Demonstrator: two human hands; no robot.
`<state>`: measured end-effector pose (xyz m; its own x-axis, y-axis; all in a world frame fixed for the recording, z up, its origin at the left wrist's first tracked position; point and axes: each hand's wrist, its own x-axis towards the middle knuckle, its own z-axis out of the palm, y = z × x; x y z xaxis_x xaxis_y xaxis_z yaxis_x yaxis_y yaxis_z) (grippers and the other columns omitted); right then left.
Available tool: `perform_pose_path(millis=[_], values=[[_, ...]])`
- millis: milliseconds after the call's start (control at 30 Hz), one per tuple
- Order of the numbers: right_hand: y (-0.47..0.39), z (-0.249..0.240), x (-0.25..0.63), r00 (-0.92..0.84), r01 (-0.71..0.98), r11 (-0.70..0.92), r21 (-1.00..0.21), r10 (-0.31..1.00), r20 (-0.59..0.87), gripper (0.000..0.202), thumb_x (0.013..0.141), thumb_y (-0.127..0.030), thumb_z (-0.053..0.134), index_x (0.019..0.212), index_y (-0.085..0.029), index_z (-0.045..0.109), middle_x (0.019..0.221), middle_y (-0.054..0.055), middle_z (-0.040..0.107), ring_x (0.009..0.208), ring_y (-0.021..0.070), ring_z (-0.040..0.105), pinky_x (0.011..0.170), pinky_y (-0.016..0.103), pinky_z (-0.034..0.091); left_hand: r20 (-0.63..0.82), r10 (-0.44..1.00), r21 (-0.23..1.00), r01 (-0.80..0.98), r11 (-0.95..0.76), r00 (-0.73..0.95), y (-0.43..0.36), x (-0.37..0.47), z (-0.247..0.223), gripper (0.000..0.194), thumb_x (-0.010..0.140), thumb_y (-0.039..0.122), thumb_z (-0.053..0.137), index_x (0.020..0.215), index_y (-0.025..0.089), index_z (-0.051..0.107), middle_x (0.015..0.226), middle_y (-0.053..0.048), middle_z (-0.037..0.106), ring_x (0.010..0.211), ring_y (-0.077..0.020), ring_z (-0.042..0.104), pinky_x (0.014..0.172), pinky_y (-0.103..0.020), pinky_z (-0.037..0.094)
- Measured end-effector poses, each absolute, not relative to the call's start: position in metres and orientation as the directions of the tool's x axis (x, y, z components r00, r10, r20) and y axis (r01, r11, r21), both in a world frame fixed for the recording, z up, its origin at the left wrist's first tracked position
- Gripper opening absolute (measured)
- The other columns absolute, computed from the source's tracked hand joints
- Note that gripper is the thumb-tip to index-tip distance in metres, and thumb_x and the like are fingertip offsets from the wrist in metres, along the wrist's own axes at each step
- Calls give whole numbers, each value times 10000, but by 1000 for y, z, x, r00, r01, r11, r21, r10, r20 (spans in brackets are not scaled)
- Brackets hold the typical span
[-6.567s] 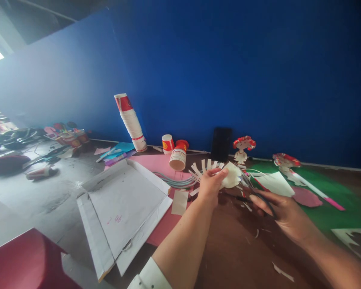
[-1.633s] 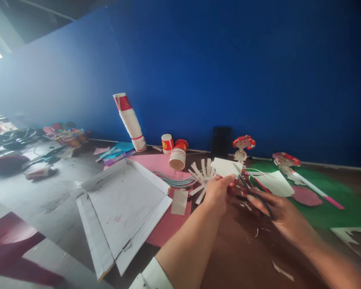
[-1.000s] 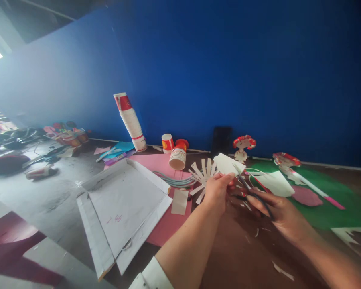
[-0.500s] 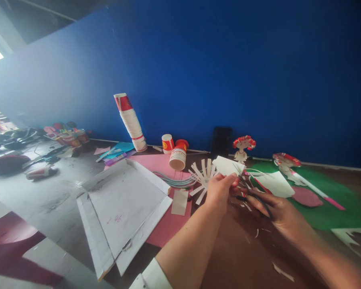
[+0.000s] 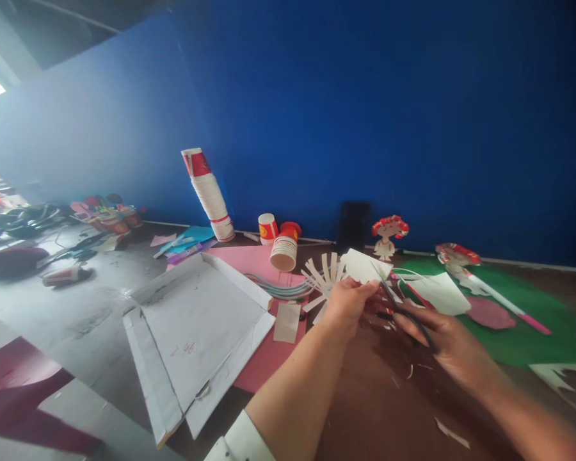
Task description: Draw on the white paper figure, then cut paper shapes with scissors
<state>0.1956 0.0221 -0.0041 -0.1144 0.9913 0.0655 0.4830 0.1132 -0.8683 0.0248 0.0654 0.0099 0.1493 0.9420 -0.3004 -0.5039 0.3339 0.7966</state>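
Observation:
My left hand [image 5: 349, 303] pinches a white piece of paper [image 5: 361, 265] by its lower edge, thumb on top. Black-handled scissors [image 5: 425, 330] are gripped in my right hand [image 5: 444, 336]. Their blades point up and left and lie against the paper's right side. Behind my left wrist, a paper cup cut into strips [image 5: 324, 274] is splayed out like a fan, partly hidden. Close to the scissors, another white sheet [image 5: 439, 293] lies on a green round mat [image 5: 523, 301]. My fingertips hide part of the paper's lower edge.
A white box lid [image 5: 206, 333] lies on pink paper [image 5: 264, 371] to the left. A tall stack of cups [image 5: 211, 198] leans near the blue wall. Two red-trimmed paper figures [image 5: 390, 237], a marker [image 5: 509, 302] and paper scraps [image 5: 451, 432] are around my hands.
The scissors' blades have shifted slightly against the paper. My left hand and the paper have moved very little; everything else stays put.

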Motion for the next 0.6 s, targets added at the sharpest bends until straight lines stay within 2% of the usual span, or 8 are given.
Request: perform_pose_path(millis=[100, 200, 300, 500, 600], values=[[23, -4, 194, -93, 464, 93, -881, 994, 56, 648, 779, -768, 714, 1088, -221, 874, 869, 85, 816, 829, 301, 730, 684, 350, 601, -302, 937, 797, -493, 349, 176, 64, 23, 12, 231, 878, 88, 719, 658, 122, 653, 640, -51, 682, 555, -116, 619, 620, -243, 524], [23, -4, 192, -97, 444, 115, -889, 992, 80, 605, 800, -731, 726, 1091, -221, 870, 940, 96, 835, 912, 323, 751, 761, 366, 616, -293, 937, 798, -492, 349, 189, 64, 23, 12, 225, 868, 103, 757, 667, 119, 658, 654, -53, 691, 560, -111, 622, 619, -235, 530], [22, -2, 191, -104, 434, 127, -892, 990, 91, 584, 811, -708, 726, 1094, -218, 868, 955, 104, 840, 950, 340, 760, 774, 375, 624, -293, 937, 798, -491, 351, 192, 65, 23, 9, 238, 842, 147, 821, 676, 119, 654, 668, -54, 693, 567, -114, 631, 612, -234, 532], [22, -3, 192, -86, 476, 145, -867, 989, 118, 527, 824, -708, 703, 1029, -257, 883, 834, 72, 819, 790, 295, 753, 711, 349, 617, -270, 945, 808, -490, 327, 185, 69, 24, 2, 260, 821, 210, 862, 691, 121, 655, 663, -51, 680, 592, -125, 642, 618, -238, 526], [22, -4, 192, -89, 462, 172, -870, 985, 147, 492, 823, -694, 714, 1015, -274, 883, 827, 68, 813, 898, 327, 762, 783, 365, 623, -263, 946, 812, -487, 323, 189, 70, 24, -1, 236, 831, 210, 841, 700, 119, 668, 669, -51, 680, 611, -127, 641, 653, -250, 528]])
